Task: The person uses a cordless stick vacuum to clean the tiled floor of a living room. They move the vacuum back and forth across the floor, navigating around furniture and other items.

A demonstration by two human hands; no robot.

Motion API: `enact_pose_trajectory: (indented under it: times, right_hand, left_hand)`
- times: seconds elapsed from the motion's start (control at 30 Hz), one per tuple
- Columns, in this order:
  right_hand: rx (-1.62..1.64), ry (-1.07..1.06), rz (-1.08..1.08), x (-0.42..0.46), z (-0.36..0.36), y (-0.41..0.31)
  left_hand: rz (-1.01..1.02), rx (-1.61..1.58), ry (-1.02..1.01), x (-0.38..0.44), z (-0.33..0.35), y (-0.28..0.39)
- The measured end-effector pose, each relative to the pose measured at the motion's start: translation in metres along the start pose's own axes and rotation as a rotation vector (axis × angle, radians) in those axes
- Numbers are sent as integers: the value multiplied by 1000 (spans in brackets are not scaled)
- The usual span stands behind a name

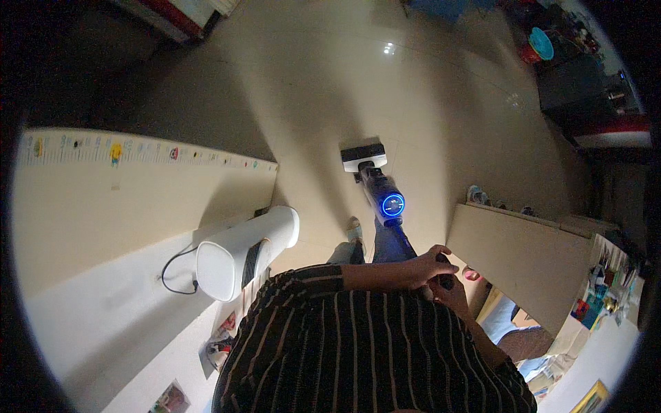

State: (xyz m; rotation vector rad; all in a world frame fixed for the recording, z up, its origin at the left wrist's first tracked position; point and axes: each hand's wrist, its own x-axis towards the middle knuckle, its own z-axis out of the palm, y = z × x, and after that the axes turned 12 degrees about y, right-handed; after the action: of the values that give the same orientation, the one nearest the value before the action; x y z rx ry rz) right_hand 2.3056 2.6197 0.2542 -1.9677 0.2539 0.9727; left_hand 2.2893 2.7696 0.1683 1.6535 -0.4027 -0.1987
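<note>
A cordless upright floor cleaner stands on the floor before me, its handle leaning back toward my body. Its round display is ringed in glowing blue light. The wide floor head, black and white, lies flat on the tiles. My left hand reaches across my front and curls around the top of the dark handle. Just below it, my right hand grips the same handle, with its fingers partly hidden. The lower handle tube runs down from my hands to the body.
A tall white appliance with a black cord stands against the left wall. The end of that wall carries a height chart. On the right are a cabinet panel and a shelf of small items. My slippered foot is beside the cleaner.
</note>
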Motion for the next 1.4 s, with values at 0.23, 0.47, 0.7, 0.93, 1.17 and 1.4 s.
enact_pose_trajectory:
  times: [0.23,0.47,0.7,0.93,1.17,1.4]
  right_hand:
    - [173,26,115,9,12,-20]
    - [105,8,-50,95,29,-42]
    - [159,-18,-170,239,79,-96]
    - [370,-271,-394,316,92,-148]
    - [-47,-75,-200,265,83,-128]
    - [123,198,-164,122,101,-56]
  left_hand:
    - [57,92,-38,14,-14,-15]
    - [-241,-249,353,44,-51,-85]
    - [-829,-764,835,106,-160,-132]
    - [-728,-896,1058,140,-246,-148]
    - [-382,-604,747,98,-201,-157]
    - [-974,-1066,163,26,-136,-107]
